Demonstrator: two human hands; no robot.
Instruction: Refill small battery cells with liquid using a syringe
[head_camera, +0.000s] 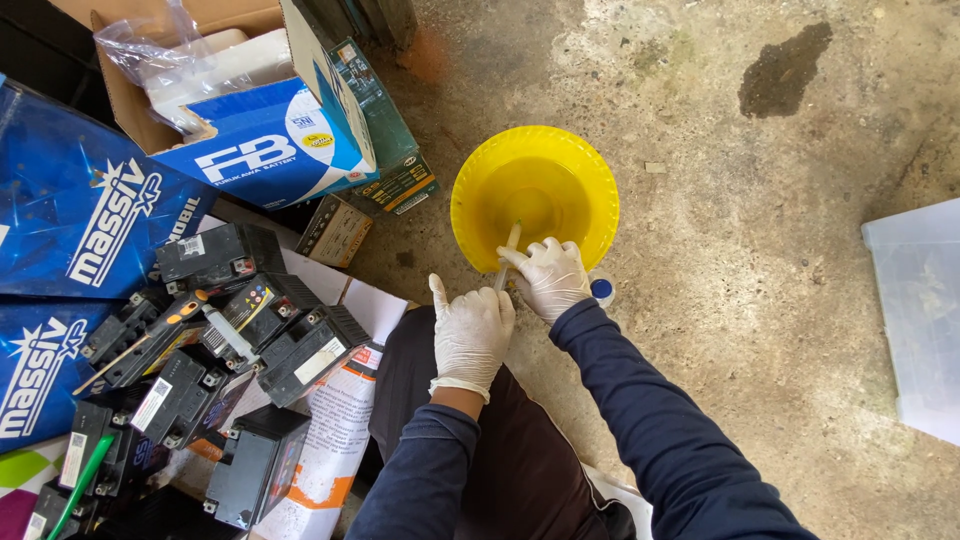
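Over the concrete floor (760, 300), both gloved hands are pinching a syringe (508, 255), fingers closed, steadying its tip inside the yellow basin (590, 170).

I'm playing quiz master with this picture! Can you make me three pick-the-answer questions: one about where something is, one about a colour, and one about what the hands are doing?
1. Where are the black batteries?
A. inside the bowl
B. piled on the floor on the person's left
C. on the clear plastic lid

2. What colour is the bowl?
A. yellow
B. red
C. green

3. What are the hands doing?
A. resting empty on the knees
B. both lifting a cardboard box
C. gloved, the right hand holding a thin tube that dips into the bowl, the left hand close beside it

Answers: 1 B, they lie beside the blue boxes at left. 2 A, it is bright yellow all over. 3 C, white gloves show and the tube runs from the fingers into the bowl.
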